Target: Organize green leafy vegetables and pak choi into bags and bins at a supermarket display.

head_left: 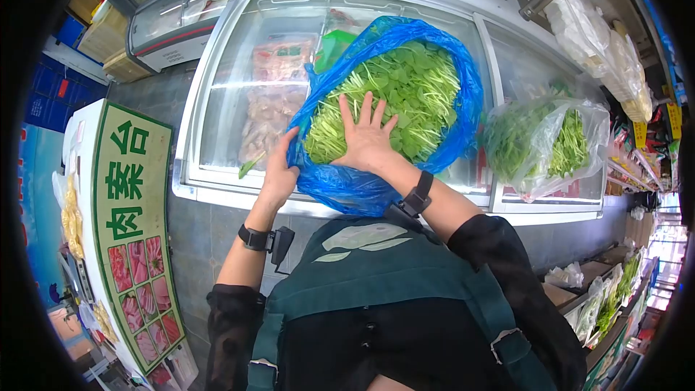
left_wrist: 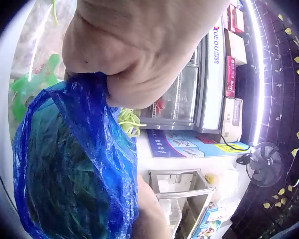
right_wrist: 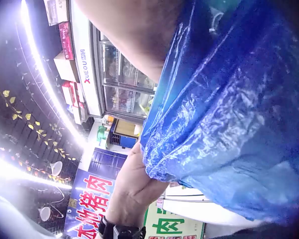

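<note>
Gripping the rim of the blue plastic bag (head_left: 334, 187) with curled fingers, the left hand (head_left: 279, 174) steadies one side while the right hand (head_left: 368, 143), fingers spread apart, rests on the leafy greens (head_left: 413, 94) inside the bag, which sits on the glass-topped freezer (head_left: 250, 112).

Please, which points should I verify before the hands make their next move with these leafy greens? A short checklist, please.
1. Blue plastic bag open at the top: ok.
2. Left hand grips the bag's edge: ok.
3. Right hand spread on the leafy greens: ok.
4. All stalks inside: not ok, a loose stalk lies outside, left.
5. Bag's underside untorn: cannot tell, hidden.
</note>
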A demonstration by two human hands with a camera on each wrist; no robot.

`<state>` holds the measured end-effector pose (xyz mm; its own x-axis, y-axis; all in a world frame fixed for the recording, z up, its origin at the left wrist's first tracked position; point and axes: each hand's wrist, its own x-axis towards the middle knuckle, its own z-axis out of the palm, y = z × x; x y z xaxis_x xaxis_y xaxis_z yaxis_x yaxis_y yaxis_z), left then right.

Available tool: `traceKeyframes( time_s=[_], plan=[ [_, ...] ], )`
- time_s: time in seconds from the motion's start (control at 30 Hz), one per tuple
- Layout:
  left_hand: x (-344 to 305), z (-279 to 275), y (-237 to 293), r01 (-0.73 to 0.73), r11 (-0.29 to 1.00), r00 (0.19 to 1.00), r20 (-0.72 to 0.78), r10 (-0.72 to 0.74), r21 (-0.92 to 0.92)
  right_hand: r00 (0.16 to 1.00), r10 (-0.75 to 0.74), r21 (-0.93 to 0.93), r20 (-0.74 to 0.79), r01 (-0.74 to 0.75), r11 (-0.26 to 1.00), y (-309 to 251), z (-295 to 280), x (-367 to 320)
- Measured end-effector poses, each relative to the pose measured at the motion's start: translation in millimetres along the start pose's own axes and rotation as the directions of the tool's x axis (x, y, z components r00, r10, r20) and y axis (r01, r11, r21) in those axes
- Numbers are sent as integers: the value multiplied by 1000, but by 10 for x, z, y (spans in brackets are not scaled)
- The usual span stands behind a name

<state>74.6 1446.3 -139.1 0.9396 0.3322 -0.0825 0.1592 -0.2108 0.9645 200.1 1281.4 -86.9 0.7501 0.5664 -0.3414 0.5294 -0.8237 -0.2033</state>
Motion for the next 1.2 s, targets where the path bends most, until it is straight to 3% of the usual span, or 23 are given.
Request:
traceKeyframes(
  time_s=[0.1,0.17,0.27,0.5,0.6,0.67,0.7,0.8,1.0,1.07,1.2],
  plan=[
    [22,5,81,-13,1000,1000,24,14,-22,1000,2,-29,-25,-2,1000,14,-16,9],
    [28,-19,162,85,969,995,75,-69,-233,999,3,14,-48,-3,1000,47,-92,7],
    [11,-59,239,115,952,991,95,-92,-282,998,18,-18,-59,-20,1000,-21,-83,-1],
    [33,-84,267,147,943,988,97,-123,-300,988,7,-4,-155,-8,1000,-78,10,-24],
    [44,-98,269,149,947,988,73,-134,-285,974,-82,-28,-209,78,997,-179,123,-156],
    [17,-99,256,125,956,992,36,-119,-267,911,-168,-195,-376,99,976,-200,276,-149],
    [15,-104,274,126,957,992,41,-120,-262,951,-73,-74,-300,53,996,-161,190,-86],
    [2,-91,293,141,950,990,57,-130,-278,981,-66,-9,-184,66,998,-170,53,-62],
    [3,-87,196,97,963,995,44,-88,-252,941,-114,-166,-319,63,984,-207,249,-118],
    [-18,-65,277,78,975,997,10,-78,-210,976,-80,6,-203,83,997,-144,101,-68],
    [-1,-135,302,45,973,999,23,-40,-228,967,-91,26,-240,100,995,-78,152,-59]
  ],
)
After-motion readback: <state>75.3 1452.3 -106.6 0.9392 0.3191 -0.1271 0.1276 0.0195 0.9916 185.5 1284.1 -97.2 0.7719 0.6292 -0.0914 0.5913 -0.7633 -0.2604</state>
